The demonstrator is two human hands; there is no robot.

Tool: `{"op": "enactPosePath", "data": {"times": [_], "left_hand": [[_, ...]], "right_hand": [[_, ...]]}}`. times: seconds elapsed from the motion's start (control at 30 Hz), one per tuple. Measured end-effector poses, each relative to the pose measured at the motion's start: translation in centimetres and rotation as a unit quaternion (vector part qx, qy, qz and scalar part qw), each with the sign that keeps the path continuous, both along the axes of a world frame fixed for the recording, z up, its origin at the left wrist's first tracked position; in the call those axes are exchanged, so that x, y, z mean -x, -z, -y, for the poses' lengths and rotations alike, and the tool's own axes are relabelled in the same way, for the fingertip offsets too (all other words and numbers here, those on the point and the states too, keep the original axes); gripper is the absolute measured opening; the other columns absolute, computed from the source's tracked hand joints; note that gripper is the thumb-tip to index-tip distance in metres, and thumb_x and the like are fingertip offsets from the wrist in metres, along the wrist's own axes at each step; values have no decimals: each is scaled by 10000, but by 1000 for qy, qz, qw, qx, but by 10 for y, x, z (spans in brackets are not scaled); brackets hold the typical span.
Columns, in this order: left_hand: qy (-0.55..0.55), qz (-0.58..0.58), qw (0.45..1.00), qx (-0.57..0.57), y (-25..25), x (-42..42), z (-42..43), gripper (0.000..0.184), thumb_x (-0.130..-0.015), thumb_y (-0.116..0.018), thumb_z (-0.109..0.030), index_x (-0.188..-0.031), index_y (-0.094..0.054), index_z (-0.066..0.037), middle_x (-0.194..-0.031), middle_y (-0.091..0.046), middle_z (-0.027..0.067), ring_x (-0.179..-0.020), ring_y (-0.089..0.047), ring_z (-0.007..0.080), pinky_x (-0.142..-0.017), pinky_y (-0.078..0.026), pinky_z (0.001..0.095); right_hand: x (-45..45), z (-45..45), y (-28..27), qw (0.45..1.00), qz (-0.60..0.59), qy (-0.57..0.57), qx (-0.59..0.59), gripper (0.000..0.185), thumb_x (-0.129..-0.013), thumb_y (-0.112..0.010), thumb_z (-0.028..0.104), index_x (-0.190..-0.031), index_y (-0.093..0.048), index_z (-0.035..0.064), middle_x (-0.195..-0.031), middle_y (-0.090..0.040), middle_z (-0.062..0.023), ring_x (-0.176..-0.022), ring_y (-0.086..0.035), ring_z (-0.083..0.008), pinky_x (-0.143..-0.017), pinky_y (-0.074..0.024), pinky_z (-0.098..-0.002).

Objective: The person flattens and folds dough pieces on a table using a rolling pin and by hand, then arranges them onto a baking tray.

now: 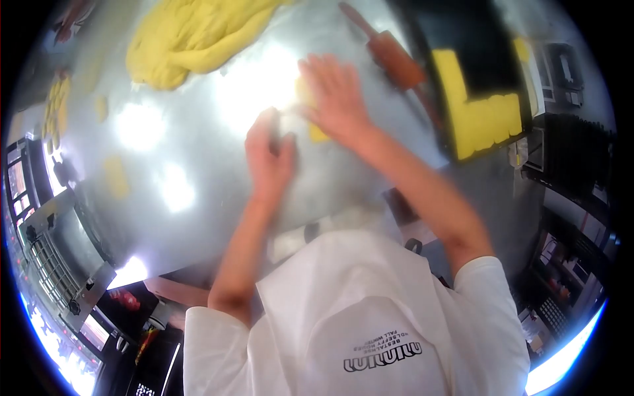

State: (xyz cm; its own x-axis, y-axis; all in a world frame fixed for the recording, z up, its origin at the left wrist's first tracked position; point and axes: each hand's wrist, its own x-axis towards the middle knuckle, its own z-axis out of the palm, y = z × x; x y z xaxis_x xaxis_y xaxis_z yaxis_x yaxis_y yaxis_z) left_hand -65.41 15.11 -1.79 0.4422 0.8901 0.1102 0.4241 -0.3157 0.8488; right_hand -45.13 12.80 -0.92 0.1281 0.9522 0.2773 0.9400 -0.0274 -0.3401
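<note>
My right hand [335,99] lies flat with its fingers stretched over a small piece of yellow dough [319,134], which shows at its edges on the metal table [218,138]. To its left, my left hand [269,148] rests near the table surface, slightly blurred, its thumb apart from its curved fingers and nothing visible held. A large mound of yellow dough [191,39] sits beyond my hands at the upper left. The red rolling pin [396,59] lies slanted to the right of my right hand.
On the right, a dark tray [485,86] holds flat yellow dough [489,122] in an L shape. Several small yellow pieces [56,109] lie at the far left, and a flat piece [116,177] lies nearer. A metal machine with a grate [53,264] stands at the lower left.
</note>
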Motion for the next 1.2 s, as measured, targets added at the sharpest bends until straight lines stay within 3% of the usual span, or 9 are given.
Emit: {"op": "enactPosePath", "data": {"times": [0.1,0.27,0.43,0.63,0.83,0.93,1.03,1.1,1.2], "left_hand": [[31,-1,996,-82,-7,-5,-23,483,-963,-654,-53,-1435,-566,4,-1365,-645,196,-1265,-615,385,-1100,-467,416],[134,-142,977,-88,-32,-69,-71,383,-950,-644,-77,-1322,-608,9,-1243,-673,211,-1150,-623,429,-1024,-498,437],[183,-298,930,-110,-41,-113,-90,280,-882,-725,-138,-1115,-642,-7,-1065,-678,194,-975,-658,386,-872,-532,457],[318,-322,892,8,-52,-127,-111,181,-872,-728,-164,-921,-653,-6,-929,-669,187,-879,-669,306,-770,-529,419],[265,-210,941,-7,-71,-98,-57,200,-957,-732,-161,-1033,-636,-3,-864,-684,168,-769,-667,287,-749,-538,376],[287,-178,935,106,-124,-113,-37,174,-962,-738,-97,-1082,-645,-11,-929,-715,101,-828,-686,195,-773,-544,319],[273,-58,928,245,-159,-144,-28,162,-955,-741,-57,-1091,-666,-9,-979,-726,51,-891,-685,128,-796,-547,285],[226,13,910,347,-181,-181,-26,191,-943,-743,-41,-1119,-679,-5,-963,-734,40,-899,-682,97,-800,-553,265],[280,-4,919,278,-173,-241,-39,325,-974,-710,-149,-1253,-695,18,-1112,-722,93,-1024,-677,166,-922,-528,293]], "right_hand": [[-31,15,-27,983,-105,62,-134,607,-969,-712,302,-1481,-507,47,-1496,-543,-150,-1416,-467,-374,-1206,-313,-515],[-50,76,-35,924,-317,214,-27,318,-1002,-673,143,-1284,-655,-2,-1203,-719,-147,-1122,-688,-263,-993,-528,-370],[-33,132,-18,874,-433,219,33,224,-1037,-616,49,-1245,-663,-18,-1052,-747,-97,-947,-714,-139,-859,-570,-291],[-30,134,-24,828,-509,234,11,209,-1038,-625,48,-1233,-669,-11,-1008,-740,-87,-888,-721,-136,-812,-575,-265],[-59,121,-27,768,-613,185,25,413,-986,-692,53,-1391,-610,46,-1195,-725,-76,-1119,-677,-142,-984,-529,-286],[-75,119,-37,826,-552,111,6,496,-950,-761,89,-1419,-600,77,-1273,-696,-76,-1197,-647,-152,-1004,-526,-319],[-109,123,-51,689,-720,-19,79,540,-924,-794,108,-1428,-604,68,-1309,-679,-85,-1219,-633,-166,-1040,-515,-341],[-129,130,-62,666,-737,39,108,479,-931,-785,113,-1373,-630,11,-1222,-714,-78,-1109,-677,-155,-979,-547,-317],[-159,143,-71,608,-774,169,53,319,-970,-740,135,-1244,-683,-17,-1092,-745,-78,-955,-714,-131,-877,-585,-293]]}}
